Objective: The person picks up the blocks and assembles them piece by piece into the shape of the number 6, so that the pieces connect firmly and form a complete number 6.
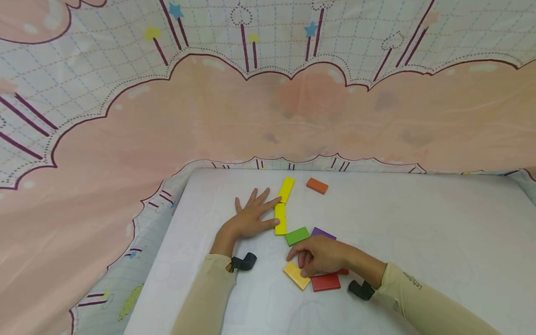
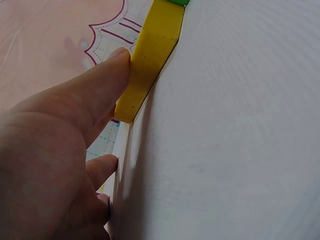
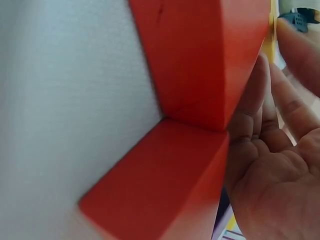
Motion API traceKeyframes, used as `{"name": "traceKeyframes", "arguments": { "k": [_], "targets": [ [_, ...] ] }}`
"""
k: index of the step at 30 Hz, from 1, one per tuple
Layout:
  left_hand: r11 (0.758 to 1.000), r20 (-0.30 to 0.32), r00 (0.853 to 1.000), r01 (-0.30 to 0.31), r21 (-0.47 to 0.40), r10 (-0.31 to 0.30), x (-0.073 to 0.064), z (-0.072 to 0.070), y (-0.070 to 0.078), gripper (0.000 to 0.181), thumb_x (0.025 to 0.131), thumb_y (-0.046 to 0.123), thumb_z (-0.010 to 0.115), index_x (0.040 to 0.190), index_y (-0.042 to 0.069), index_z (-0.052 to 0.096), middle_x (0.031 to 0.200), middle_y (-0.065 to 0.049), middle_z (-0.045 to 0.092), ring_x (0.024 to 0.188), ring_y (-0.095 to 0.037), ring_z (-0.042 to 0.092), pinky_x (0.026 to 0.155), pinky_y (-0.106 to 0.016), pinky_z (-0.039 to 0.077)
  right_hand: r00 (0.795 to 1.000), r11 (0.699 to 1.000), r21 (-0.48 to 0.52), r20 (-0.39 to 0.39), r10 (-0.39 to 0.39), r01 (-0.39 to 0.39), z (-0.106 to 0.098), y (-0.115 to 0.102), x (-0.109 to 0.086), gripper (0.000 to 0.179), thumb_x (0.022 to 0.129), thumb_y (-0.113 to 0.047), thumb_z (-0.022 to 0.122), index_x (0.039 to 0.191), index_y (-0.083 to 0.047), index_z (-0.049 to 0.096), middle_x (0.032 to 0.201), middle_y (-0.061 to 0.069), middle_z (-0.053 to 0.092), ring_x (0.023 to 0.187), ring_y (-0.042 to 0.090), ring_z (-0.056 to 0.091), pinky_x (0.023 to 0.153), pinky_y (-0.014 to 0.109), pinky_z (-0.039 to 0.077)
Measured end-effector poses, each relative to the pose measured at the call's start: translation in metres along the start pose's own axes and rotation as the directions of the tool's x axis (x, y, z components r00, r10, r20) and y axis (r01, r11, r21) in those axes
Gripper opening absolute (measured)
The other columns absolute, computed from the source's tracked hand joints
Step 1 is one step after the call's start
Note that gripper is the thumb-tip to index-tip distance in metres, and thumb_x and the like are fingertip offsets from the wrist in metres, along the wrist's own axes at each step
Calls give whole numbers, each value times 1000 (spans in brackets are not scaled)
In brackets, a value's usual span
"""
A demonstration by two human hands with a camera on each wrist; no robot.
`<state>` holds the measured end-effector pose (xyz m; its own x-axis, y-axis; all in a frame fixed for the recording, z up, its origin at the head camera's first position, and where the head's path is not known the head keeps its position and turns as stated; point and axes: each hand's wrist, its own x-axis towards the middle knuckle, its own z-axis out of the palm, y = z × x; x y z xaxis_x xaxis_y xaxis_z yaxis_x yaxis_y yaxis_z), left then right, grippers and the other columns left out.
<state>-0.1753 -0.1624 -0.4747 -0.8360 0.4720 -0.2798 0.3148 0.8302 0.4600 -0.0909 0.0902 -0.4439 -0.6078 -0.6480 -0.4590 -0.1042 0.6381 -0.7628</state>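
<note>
My left hand [image 1: 251,218] lies on the white table with its fingers spread. Its thumb touches the near yellow domino [image 1: 280,219], and its index finger reaches the far yellow domino [image 1: 286,190]. In the left wrist view the thumb rests against the yellow side [image 2: 150,55]. My right hand [image 1: 322,253] has its thumb and index finger at a light orange domino [image 1: 295,275], pinching it; the other fingers are curled. A red domino [image 1: 325,282] touches that piece's right end. A second red domino [image 3: 160,175], partly under the hand, meets it at an angle.
A green domino [image 1: 297,236] joins the near yellow piece, and a purple domino [image 1: 324,233] lies beside it, partly behind the right hand. An orange domino [image 1: 317,186] lies apart at the back. Patterned cloth [image 1: 293,116] hangs behind the table [image 1: 439,232].
</note>
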Motion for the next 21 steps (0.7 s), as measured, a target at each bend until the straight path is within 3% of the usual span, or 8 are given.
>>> {"name": "traceKeyframes", "arguments": {
  "k": [21],
  "targets": [
    [1000,-1,1000,-7,2,7,-3,0,-2,72,96,62,57,159,44,29,174,1,5,160,-32,-11,113,-76,-19,1000,1000,-3,-4,4,-4,7,-3,1,37,86,-14,82,116,-33,74,90,-6,63,83,14,60,72,25,53]
  ]
}}
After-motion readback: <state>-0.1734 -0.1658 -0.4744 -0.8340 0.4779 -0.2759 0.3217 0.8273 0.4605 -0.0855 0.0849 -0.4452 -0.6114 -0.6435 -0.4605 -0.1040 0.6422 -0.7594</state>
